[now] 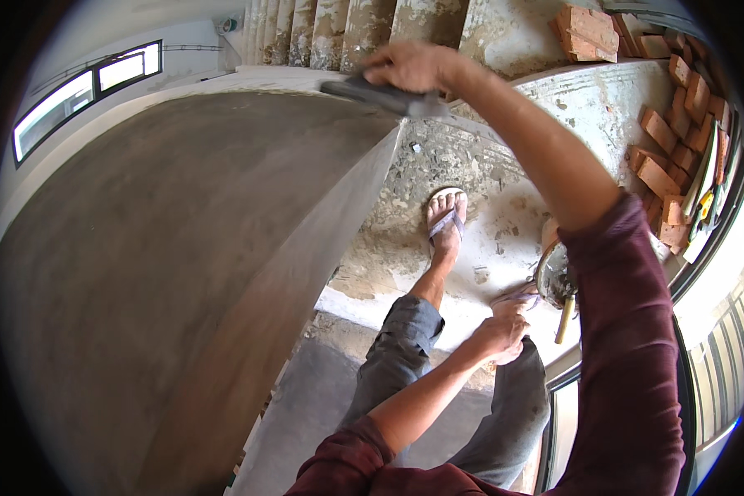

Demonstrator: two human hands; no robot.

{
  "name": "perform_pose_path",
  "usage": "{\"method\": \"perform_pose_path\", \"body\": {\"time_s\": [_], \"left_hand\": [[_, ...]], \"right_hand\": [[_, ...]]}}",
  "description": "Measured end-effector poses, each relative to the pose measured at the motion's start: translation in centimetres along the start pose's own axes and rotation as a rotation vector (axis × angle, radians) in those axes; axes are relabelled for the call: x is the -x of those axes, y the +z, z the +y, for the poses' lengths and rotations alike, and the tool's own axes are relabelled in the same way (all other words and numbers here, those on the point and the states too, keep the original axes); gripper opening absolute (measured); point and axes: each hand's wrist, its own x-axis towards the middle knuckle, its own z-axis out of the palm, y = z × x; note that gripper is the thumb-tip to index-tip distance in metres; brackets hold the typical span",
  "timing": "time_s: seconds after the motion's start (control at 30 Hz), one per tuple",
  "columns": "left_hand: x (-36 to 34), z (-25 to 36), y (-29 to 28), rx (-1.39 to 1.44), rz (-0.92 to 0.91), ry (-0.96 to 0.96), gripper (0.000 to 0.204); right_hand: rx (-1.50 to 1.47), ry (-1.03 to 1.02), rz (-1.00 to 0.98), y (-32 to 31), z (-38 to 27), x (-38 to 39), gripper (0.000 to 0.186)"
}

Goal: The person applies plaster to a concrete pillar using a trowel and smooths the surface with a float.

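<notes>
My right hand grips a dark, flat plastering trowel, smeared by motion, at the top right corner of the grey plastered wall. The trowel lies along the wall's upper edge, near where a narrower plastered face meets it. Lower down, my left hand is closed with curled fingers against my trouser leg at the right knee. Whether it holds anything is hidden. Beside that leg stands a bucket with grey mortar in it. A wooden-handled tool sticks out of it, partly behind my right sleeve.
Mortar-stained steps rise at the top. My sandalled feet stand on a splattered landing. Orange bricks are piled at the right, with more bricks at the top. A window is far left; a dark-framed glazed opening lies right.
</notes>
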Motion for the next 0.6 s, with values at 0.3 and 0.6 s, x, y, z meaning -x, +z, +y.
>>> {"method": "perform_pose_path", "body": {"time_s": [0.3, 0.6], "left_hand": [[-0.4, -1.2, 2.6, 0.078, 0.131, 0.139, 0.028], [-0.2, 0.0, -0.3, 0.063, 0.038, 0.068, 0.032]], "right_hand": [[-0.034, -0.118, 0.012, 2.3, -6.4, 5.5, 0.044], [0.079, -0.046, 0.183, 3.0, 2.7, 2.9, 0.045]]}}
